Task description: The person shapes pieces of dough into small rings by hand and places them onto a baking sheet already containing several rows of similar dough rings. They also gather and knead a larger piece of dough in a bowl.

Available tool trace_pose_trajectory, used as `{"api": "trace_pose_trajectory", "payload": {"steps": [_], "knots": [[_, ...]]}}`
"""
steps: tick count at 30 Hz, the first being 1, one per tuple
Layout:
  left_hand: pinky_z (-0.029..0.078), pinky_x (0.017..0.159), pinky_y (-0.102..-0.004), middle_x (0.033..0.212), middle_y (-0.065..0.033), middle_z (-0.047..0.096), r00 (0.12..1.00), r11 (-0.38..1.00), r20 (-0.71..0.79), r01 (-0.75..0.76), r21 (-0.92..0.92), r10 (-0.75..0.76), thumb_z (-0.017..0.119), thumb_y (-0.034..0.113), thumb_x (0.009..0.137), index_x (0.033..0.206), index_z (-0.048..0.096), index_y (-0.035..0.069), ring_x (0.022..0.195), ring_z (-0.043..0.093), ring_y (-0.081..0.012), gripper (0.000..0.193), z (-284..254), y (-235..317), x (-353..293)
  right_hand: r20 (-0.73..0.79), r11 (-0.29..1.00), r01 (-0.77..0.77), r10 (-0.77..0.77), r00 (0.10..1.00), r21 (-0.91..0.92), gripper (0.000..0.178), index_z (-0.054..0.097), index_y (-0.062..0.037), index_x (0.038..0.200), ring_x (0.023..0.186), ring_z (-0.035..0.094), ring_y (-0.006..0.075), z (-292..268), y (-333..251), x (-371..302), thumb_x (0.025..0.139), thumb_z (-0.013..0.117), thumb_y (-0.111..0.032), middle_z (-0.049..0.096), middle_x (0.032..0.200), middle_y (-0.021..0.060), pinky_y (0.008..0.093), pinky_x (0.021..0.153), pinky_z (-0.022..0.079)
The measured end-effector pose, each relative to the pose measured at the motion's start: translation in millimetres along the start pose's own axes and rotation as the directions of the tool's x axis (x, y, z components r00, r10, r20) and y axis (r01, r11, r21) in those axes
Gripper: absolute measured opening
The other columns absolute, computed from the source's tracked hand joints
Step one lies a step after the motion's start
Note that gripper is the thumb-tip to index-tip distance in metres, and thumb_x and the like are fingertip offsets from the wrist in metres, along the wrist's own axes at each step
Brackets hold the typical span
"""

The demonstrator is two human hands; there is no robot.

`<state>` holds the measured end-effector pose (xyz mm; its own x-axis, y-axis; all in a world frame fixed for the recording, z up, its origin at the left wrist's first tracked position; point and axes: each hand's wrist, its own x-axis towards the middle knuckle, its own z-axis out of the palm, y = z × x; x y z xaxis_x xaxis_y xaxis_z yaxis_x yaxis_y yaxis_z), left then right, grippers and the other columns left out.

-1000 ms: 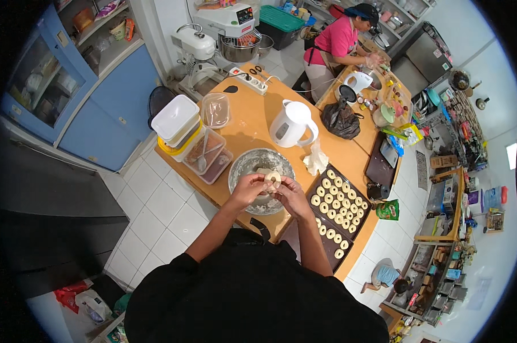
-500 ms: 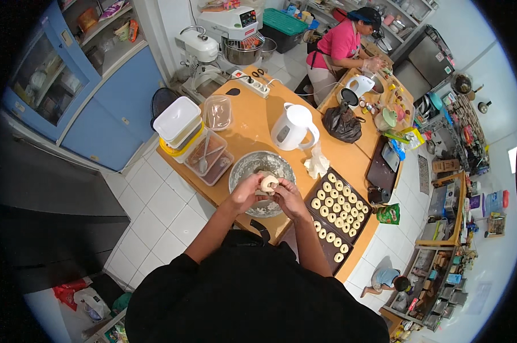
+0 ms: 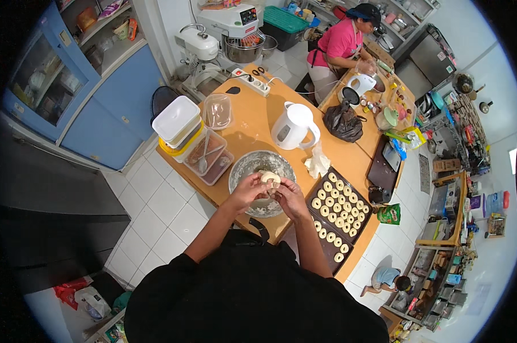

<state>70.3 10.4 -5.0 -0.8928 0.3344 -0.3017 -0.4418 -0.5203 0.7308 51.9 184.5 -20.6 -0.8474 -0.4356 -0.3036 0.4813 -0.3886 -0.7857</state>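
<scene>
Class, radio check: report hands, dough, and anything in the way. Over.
Left hand, right hand: both holding one dough ring. Ring held above bowl. Nothing seen blocking the hands; kettle stands beyond bowl.

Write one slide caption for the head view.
Left hand and right hand hold a dough ring over a metal bowl.

A blue cabinet (image 3: 112, 108) borders the white tiled floor (image 3: 162, 204).
</scene>
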Motion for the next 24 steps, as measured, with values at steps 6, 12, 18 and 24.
{"api": "trace_pose_trajectory", "payload": {"steps": [6, 12, 18, 24], "knots": [[0.046, 0.067, -0.0223, 0.095, -0.0013, 0.059, 0.994, 0.986, -0.019, -0.1, 0.133, 0.104, 0.061, 0.01, 0.088, 0.108, 0.055, 0.003, 0.081, 0.057, -0.0072, 0.022, 2.7, 1.1, 3.8, 0.003, 0.987, 0.022, -0.023, 1.0, 0.158, 0.023, 0.054, -0.0021, 0.111, 0.091, 0.06, 0.0179, 12.4, -6.9, 1.8, 0.089, 0.052, -0.008, 0.062, 0.104, 0.0086, 0.0337, 0.081, 0.049], [0.047, 0.071, -0.0229, 0.097, -0.0007, 0.061, 0.996, 0.984, -0.027, -0.074, 0.161, 0.079, 0.06, 0.014, 0.089, 0.107, 0.055, 0.004, 0.085, 0.057, -0.0078, 0.021, -1.5, -0.3, 5.5, -0.004, 0.97, 0.076, -0.077, 0.997, 0.231, 0.02, 0.055, -0.0092, 0.108, 0.095, 0.057, 0.0165, 8.3, -3.5, 5.6, 0.088, 0.053, -0.007, 0.06, 0.107, 0.0059, 0.0335, 0.081, 0.046], [0.045, 0.069, -0.0211, 0.095, -0.0006, 0.062, 0.991, 0.973, -0.095, -0.072, 0.218, 0.094, 0.058, 0.017, 0.091, 0.105, 0.057, 0.004, 0.083, 0.057, -0.0063, 0.02, -1.5, -0.2, 6.3, 0.042, 0.972, 0.042, -0.053, 0.998, 0.23, 0.019, 0.052, -0.0126, 0.106, 0.096, 0.055, 0.0161, 11.6, -8.3, 6.5, 0.088, 0.052, -0.006, 0.06, 0.107, 0.0046, 0.0326, 0.08, 0.044], [0.042, 0.069, -0.0195, 0.094, 0.0011, 0.062, 0.989, 0.972, -0.097, -0.089, 0.215, 0.112, 0.058, 0.02, 0.091, 0.104, 0.059, 0.005, 0.083, 0.055, -0.0042, 0.02, -6.4, -1.6, 7.9, 0.007, 0.97, 0.045, -0.048, 0.999, 0.238, 0.019, 0.051, -0.0118, 0.107, 0.093, 0.058, 0.0177, 12.5, -4.5, 6.6, 0.088, 0.054, -0.009, 0.06, 0.105, 0.0074, 0.0335, 0.077, 0.047]]}}
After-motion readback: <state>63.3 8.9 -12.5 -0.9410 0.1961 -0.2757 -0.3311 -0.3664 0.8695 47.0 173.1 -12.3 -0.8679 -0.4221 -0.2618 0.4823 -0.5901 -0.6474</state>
